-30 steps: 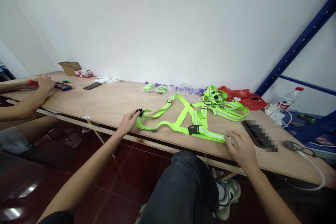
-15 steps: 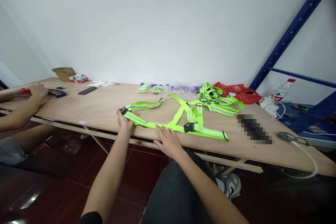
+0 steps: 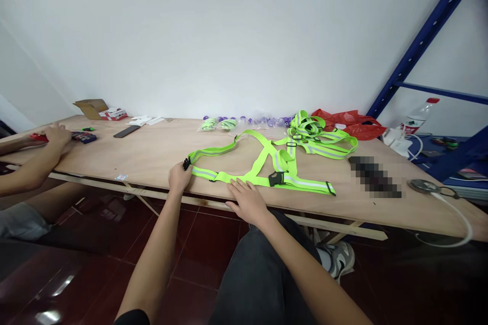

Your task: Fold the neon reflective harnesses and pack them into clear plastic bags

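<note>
A neon green reflective strap harness (image 3: pixel 267 167) lies spread on the plywood table (image 3: pixel 152 152), with a black buckle (image 3: pixel 276 179) on its near strap. My left hand (image 3: pixel 179 177) is closed on the harness's left end, by a small black clip (image 3: pixel 186 163). My right hand (image 3: pixel 246 200) rests flat on the near strap, fingers stretched out over it. Behind the harness sits a heap of more green straps (image 3: pixel 312 137).
A red plastic bag (image 3: pixel 351 124) and small purple items (image 3: pixel 263 122) lie by the wall. A phone (image 3: pixel 373 177), a cable (image 3: pixel 450 213) and a bottle (image 3: pixel 415 122) are at right, under a blue rack (image 3: pixel 427 35). Another person's hand (image 3: pixel 57 134) works at far left, near a cardboard box (image 3: pixel 93 107).
My right hand crossed from the harness's right end to the middle of the near strap. My left hand drew the left end with its clip leftward and toward the table edge.
</note>
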{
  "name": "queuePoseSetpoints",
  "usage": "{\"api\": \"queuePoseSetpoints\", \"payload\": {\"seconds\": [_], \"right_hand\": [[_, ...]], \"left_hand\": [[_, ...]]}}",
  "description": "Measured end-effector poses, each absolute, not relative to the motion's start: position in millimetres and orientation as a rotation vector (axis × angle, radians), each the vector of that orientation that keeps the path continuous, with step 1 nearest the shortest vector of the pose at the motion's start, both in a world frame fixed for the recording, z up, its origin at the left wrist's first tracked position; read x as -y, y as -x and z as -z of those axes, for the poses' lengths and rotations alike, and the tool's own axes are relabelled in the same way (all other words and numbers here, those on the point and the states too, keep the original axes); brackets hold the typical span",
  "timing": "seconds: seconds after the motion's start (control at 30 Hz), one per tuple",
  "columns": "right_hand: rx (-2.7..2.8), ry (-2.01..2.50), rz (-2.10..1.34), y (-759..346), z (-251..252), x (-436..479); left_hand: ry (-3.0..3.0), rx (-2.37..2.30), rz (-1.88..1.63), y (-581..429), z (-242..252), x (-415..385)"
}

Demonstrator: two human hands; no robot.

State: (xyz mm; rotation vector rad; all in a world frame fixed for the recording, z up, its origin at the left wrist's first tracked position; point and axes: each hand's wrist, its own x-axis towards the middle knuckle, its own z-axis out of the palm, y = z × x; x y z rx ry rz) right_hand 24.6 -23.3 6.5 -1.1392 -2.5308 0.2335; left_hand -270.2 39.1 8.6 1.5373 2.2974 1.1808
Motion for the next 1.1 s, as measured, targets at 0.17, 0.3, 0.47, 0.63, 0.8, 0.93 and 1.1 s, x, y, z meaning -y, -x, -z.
{"api": "queuePoseSetpoints", "payload": {"seconds": [0.17,0.3,0.47,0.63,0.8,0.93,1.1], "right_hand": [[2.524,1.149,-0.272,-24.4,-8.2,23.6],[2.537,1.148,-0.317,-24.5,-10.6,23.4],[2.562,1.137,-0.37,-26.7,-14.2,23.6],[2.572,1.112,-0.38,-28.2,-17.3,24.1],[2.563,1.083,-0.339,-28.9,-17.9,23.8],[2.611,1.093,-0.272,-28.0,-20.7,23.2],[2.566,1.061,-0.189,-31.7,-23.2,38.5]], "left_hand": [[-1.45,-2.28,-1.351,267.2,-12.4,-38.4],[-1.263,-2.006,-1.694,250.7,-13.5,-45.6],[-0.773,-1.534,-1.985,217.5,-22.3,-58.8],[-1.034,-1.32,-1.748,179.0,-41.7,-64.7],[-1.485,-1.265,-1.506,132.2,-46.5,-55.1],[-2.006,-1.294,-1.219,102.2,-34.1,-39.0],[-2.21,-1.246,-0.936,97.2,-23.7,-32.5]]}}
